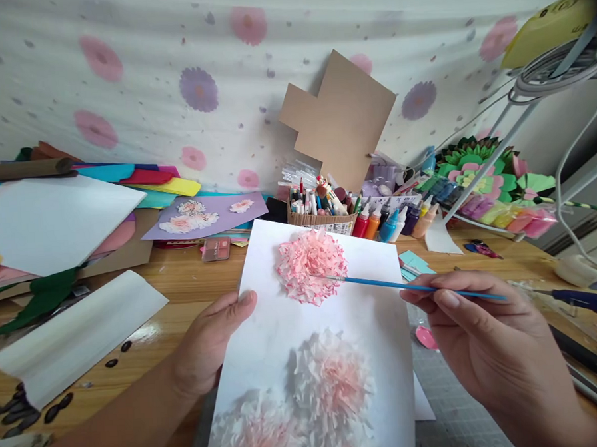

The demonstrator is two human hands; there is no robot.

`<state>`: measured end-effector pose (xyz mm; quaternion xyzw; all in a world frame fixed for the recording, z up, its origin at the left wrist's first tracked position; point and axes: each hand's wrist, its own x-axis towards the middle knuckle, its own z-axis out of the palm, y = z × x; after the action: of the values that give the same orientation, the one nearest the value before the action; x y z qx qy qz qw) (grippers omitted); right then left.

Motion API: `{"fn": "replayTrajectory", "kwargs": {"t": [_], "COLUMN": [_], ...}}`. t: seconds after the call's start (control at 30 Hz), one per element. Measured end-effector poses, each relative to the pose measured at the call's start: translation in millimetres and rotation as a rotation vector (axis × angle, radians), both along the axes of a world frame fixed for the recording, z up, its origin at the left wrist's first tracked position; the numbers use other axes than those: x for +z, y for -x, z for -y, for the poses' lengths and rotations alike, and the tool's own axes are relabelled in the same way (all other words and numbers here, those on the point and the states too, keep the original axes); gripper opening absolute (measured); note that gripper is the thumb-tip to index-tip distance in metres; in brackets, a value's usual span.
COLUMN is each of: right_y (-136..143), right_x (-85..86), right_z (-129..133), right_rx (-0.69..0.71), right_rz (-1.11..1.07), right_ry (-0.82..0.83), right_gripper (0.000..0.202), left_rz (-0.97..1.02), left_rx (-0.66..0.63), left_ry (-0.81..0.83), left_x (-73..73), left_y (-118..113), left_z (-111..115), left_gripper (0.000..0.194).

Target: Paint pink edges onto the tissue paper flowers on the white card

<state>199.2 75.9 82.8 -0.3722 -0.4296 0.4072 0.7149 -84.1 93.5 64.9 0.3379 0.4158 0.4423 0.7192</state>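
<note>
My left hand [219, 338] grips the left edge of a white sheet [264, 332], thumb on top and fingers underneath. Fluffy paper flowers sit on the sheet: a pink one with darker tips [311, 266] at the top and paler white-pink ones [339, 375] lower down. The lowest flowers run out of view. My right hand [469, 328] pinches a thin blue paintbrush [382, 282] between thumb and fingers. The brush points left, and its tip lies at the middle of the top pink flower.
A box of pens [323, 215] and several paint bottles [389, 225] stand behind the sheet. Coloured paper [166, 187] is piled at left, near a rolled white sheet [84, 335] and dark seed-like pieces [53, 413]. At right lie a glue gun [588, 305] and a lamp stand [495, 153].
</note>
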Motion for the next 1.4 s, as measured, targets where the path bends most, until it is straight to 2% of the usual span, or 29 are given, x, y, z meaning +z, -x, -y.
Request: {"fn": "replayTrajectory", "kwargs": {"t": [0.57,0.77,1.17,1.4], "right_y": [2,0,9,13], "right_x": [-0.3,2.6,9.7,9.6], "right_z": [-1,1,5,4], "right_rx": [0.023,0.077,-0.069,-0.093], "right_rz": [-0.018,0.012,0.125,0.172], "right_ry": [-0.009,-0.070,-0.174,-0.205], "right_gripper": [0.021,0.012,0.012,0.011], "left_rz": [0.024,0.038,0.068,0.085], "left_rx": [-0.004,-0.027,-0.027,-0.043], "left_ry": [0.003,-0.013,-0.011,-0.013], "left_x": [-1.2,-2.8,-0.9,-0.4], "left_y": [0,2,0,0], "left_z": [0,1,4,1], "left_gripper": [0.043,0.040,0.036,0.043]}}
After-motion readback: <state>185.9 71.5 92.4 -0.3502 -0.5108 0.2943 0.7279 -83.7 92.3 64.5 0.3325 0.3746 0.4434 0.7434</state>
